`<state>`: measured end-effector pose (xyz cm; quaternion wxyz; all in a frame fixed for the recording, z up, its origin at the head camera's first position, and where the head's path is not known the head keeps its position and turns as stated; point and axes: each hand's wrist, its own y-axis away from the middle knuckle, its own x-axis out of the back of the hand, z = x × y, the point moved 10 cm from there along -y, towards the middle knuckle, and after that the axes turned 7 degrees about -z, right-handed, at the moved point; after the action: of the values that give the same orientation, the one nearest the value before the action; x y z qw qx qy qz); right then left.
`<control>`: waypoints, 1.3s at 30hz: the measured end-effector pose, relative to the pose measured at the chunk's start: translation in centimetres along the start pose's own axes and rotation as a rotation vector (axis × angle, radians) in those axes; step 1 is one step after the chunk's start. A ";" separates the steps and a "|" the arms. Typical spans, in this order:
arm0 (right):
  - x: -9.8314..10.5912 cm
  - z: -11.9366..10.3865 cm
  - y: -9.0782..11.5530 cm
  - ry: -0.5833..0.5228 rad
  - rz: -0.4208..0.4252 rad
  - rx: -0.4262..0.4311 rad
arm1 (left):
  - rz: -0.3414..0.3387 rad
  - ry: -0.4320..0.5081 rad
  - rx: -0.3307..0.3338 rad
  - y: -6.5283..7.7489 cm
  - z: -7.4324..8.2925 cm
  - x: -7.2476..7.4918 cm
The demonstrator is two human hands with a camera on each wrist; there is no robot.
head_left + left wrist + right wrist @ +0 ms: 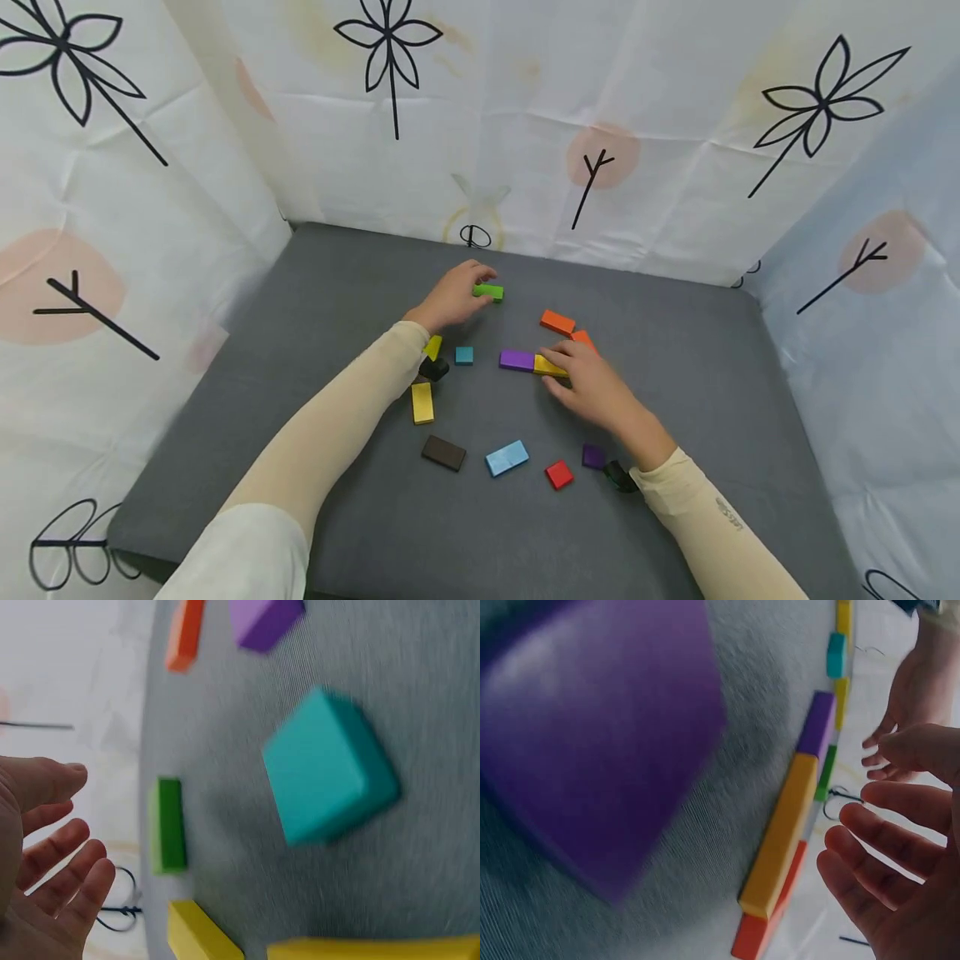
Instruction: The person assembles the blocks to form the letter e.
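My left hand [452, 295] reaches to the back of the table beside a green block [491, 292]. In the left wrist view its fingers [56, 859] are loosely spread, with a gap between them and the block. Over the end of a deep yellow block [551, 367] hovers my right hand [596, 387], thumb and fingers apart and nothing gripped. That yellow block lies end to end with a purple block [516, 360]. Two orange blocks lie just behind, one of them [557, 322] farther back and the other [584, 339] partly hidden by the right hand.
Near the left forearm lie a teal cube [464, 356] and yellow blocks [423, 403]. Toward the front are a dark brown block [444, 453], a light blue block [507, 458], a red block [558, 475] and a dark purple block [593, 456]. Patterned cloth [517, 150] surrounds the grey table [360, 283].
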<state>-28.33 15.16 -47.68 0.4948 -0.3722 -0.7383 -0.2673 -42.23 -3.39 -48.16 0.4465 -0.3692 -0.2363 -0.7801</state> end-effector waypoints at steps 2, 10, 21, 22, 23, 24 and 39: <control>-0.6 -0.3 -0.2 0.008 -0.020 0.005 | -0.011 -0.027 0.016 -0.5 -0.8 0.1; -1.8 -1.0 -0.5 0.060 -0.046 0.015 | -0.049 -0.155 0.051 -1.9 -2.7 -1.1; -2.3 -1.1 -0.3 0.093 -0.047 0.016 | -0.060 -0.144 0.057 -2.9 -3.4 -1.9; -2.3 -1.1 -0.3 0.096 -0.045 0.014 | -0.059 -0.139 0.058 -2.9 -3.4 -2.0; -2.3 -1.1 -0.3 0.103 -0.043 0.012 | -0.058 -0.137 0.058 -3.0 -3.4 -2.0; -2.2 -1.1 -0.3 0.106 -0.040 0.011 | -0.057 -0.138 0.057 -3.1 -3.4 -2.1; -2.1 -1.3 -0.4 0.112 -0.044 -0.001 | -0.057 -0.151 0.030 -3.5 -2.9 -2.3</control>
<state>-27.47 13.29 -49.19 0.5291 -0.3406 -0.7175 -0.2988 -45.55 -2.54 -51.92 0.4106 -0.4133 -0.2914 -0.7587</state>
